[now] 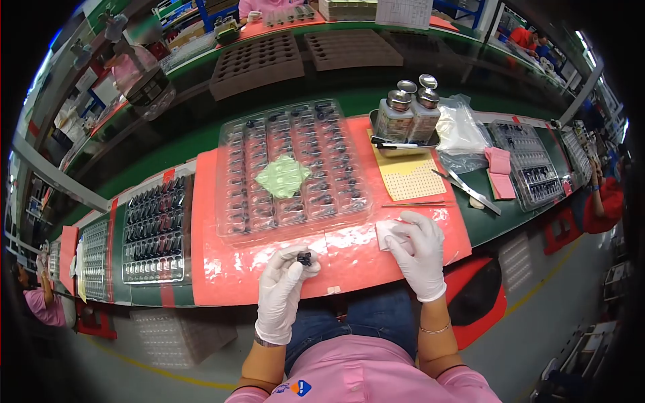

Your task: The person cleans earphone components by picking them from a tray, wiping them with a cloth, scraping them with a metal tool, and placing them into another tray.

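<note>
Between the thumb and fingers of my gloved left hand (281, 289) is a small black part (306, 259), held above the front of the pink mat (222, 269). My gloved right hand (418, 252) has its fingers closed on the edge of a folded white wipe (385, 235) at the mat's right side. Beyond my hands lies a clear plastic tray (228, 232) with rows of small black parts in its pockets. A crumpled light green cloth (283, 176) rests on the middle of that tray.
Two pump bottles (395, 115) stand in a holder behind a yellow dotted sheet (410, 180). Tweezers (470, 193), a pink pad (499, 173) and a plastic bag (460, 127) lie to the right. Other trays (154, 269) flank the mat. Co-workers sit around.
</note>
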Demonstrator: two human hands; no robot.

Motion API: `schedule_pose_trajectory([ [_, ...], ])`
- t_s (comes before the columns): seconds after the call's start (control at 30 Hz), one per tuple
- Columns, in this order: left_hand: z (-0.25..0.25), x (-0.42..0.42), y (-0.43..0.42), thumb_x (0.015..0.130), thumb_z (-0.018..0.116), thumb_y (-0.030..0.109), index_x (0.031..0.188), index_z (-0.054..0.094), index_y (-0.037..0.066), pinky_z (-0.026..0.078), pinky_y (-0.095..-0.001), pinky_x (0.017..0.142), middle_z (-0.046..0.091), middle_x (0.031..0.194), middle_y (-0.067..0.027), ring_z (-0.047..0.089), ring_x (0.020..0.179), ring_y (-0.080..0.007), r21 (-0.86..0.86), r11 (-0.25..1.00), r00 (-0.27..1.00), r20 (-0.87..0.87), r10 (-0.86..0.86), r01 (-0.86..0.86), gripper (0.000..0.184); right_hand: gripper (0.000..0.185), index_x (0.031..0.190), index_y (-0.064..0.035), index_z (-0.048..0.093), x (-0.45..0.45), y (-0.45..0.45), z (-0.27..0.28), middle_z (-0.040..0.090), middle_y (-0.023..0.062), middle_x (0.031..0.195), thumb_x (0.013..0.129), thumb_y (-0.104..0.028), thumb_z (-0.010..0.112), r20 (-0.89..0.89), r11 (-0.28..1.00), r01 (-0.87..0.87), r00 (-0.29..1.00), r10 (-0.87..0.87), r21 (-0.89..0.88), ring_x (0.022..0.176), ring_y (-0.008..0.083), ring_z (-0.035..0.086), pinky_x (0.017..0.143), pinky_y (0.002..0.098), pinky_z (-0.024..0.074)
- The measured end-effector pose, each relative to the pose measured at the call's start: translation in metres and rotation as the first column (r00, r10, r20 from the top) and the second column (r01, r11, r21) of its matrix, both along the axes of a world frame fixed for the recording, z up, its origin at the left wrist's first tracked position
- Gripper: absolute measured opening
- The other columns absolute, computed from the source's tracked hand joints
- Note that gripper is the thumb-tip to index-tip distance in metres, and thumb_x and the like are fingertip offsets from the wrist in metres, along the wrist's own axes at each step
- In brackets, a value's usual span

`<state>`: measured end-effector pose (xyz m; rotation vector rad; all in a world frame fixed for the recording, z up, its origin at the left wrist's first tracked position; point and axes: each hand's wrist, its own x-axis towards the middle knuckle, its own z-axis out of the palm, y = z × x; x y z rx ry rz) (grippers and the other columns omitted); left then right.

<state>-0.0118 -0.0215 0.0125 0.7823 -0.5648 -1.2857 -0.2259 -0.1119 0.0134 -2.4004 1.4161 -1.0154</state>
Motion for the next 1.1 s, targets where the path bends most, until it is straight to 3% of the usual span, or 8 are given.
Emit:
schedule_pose_trajectory([
  [0.13, -0.003, 0.001, -0.012, 0.083, 0.053, 0.008, 0.11, 0.048, -0.003, 0.046, -0.0272, 0.077, 0.056, 0.098, -0.013, 0.055, 0.084, -0.0171, -0.006, 1.0, 0.998, 0.059, -0.003, 0.004, 0.029, 0.014, 0.086, -0.0016, 0.056, -0.008, -0.001, -0.005, 0.053, 0.0124, 0.104, 0.073, -0.001, 0.059, 0.391, 0.969, -0.127, 0.92, 0.035, 0.21, 0.096, 0.0227, 0.051, 0.084, 0.0305, 0.0405],
  [0.3, -0.009, 0.002, -0.016, 0.083, 0.053, 0.007, 0.11, 0.048, -0.003, 0.045, -0.0278, 0.079, 0.056, 0.099, -0.013, 0.056, 0.085, -0.0171, -0.005, 1.0, 0.999, 0.041, 0.001, -0.001, 0.03, 0.015, 0.087, -0.0023, 0.056, -0.016, -0.002, 0.008, 0.053, 0.0131, 0.103, 0.072, -0.001, 0.059, 0.233, 0.976, -0.169, 0.963, 0.134, 0.135, 0.095, 0.0248, 0.051, 0.085, 0.0314, 0.0392],
  [0.43, -0.009, 0.002, -0.015, 0.082, 0.054, 0.005, 0.111, 0.047, -0.003, 0.045, -0.0279, 0.079, 0.055, 0.1, -0.0129, 0.055, 0.085, -0.0171, -0.003, 1.0, 0.999, 0.023, 0.022, -0.022, 0.03, 0.016, 0.088, -0.0025, 0.056, -0.006, 0.003, 0.013, 0.053, 0.0123, 0.103, 0.073, -0.001, 0.059, 0.44, 0.957, -0.156, 0.898, 0.034, 0.243, 0.095, 0.026, 0.051, 0.087, 0.0317, 0.0375],
  [0.7, -0.009, -0.004, 0.0, 0.081, 0.056, 0.005, 0.111, 0.048, -0.002, 0.045, -0.0271, 0.078, 0.054, 0.102, -0.0128, 0.054, 0.085, -0.0163, 0.049, 0.998, 0.985, -0.168, -0.027, 0.035, 0.032, 0.015, 0.091, -0.0027, 0.057, 0.018, 0.01, -0.001, 0.051, 0.0086, 0.091, 0.077, -0.005, 0.059, -0.195, 0.989, -0.015, 0.981, -0.014, -0.145, 0.08, 0.0183, 0.053, 0.071, 0.0292, 0.0422],
  [0.8, -0.004, -0.006, 0.001, 0.08, 0.057, 0.005, 0.11, 0.048, -0.002, 0.045, -0.027, 0.078, 0.054, 0.102, -0.0128, 0.054, 0.086, -0.0163, 0.045, 0.994, 0.973, -0.216, -0.083, 0.094, 0.032, 0.01, 0.089, -0.0005, 0.056, 0.027, 0.014, 0.002, 0.05, 0.0051, 0.085, 0.079, -0.001, 0.057, 0.467, 0.976, -0.143, 0.883, 0.051, 0.164, 0.067, 0.0083, 0.05, 0.056, 0.0208, 0.0404],
  [0.83, -0.002, -0.007, 0.001, 0.08, 0.057, 0.005, 0.11, 0.048, -0.002, 0.045, -0.0271, 0.078, 0.054, 0.101, -0.0128, 0.054, 0.086, -0.0164, 0.05, 0.994, 0.974, -0.206, -0.089, 0.101, 0.032, 0.01, 0.089, -0.0005, 0.056, 0.03, 0.016, 0.006, 0.05, 0.0051, 0.085, 0.079, -0.001, 0.057, 0.465, 0.975, -0.147, 0.884, 0.053, 0.168, 0.067, 0.0083, 0.05, 0.056, 0.0208, 0.0404],
  [0.93, -0.002, -0.009, 0.004, 0.08, 0.057, 0.005, 0.11, 0.049, -0.002, 0.045, -0.0273, 0.078, 0.054, 0.101, -0.0128, 0.054, 0.086, -0.0168, 0.076, 0.991, 0.977, -0.191, -0.097, 0.114, 0.032, 0.006, 0.087, 0.0001, 0.054, 0.044, 0.025, 0.018, 0.051, 0.0062, 0.082, 0.081, -0.002, 0.056, 0.849, 0.804, -0.478, 0.525, -0.062, 0.354, 0.053, 0.0052, 0.044, 0.049, 0.0179, 0.038],
  [1.1, -0.003, -0.01, 0.008, 0.08, 0.057, 0.005, 0.11, 0.049, -0.001, 0.045, -0.0277, 0.079, 0.054, 0.101, -0.0125, 0.054, 0.087, -0.0168, 0.059, 0.996, 0.991, -0.114, -0.066, 0.073, 0.032, 0.007, 0.088, 0.0004, 0.054, 0.056, 0.029, 0.013, 0.051, 0.0074, 0.081, 0.082, -0.002, 0.055, 0.907, 0.722, -0.598, 0.411, -0.095, 0.347, 0.047, 0.0054, 0.041, 0.044, 0.0177, 0.0346],
])
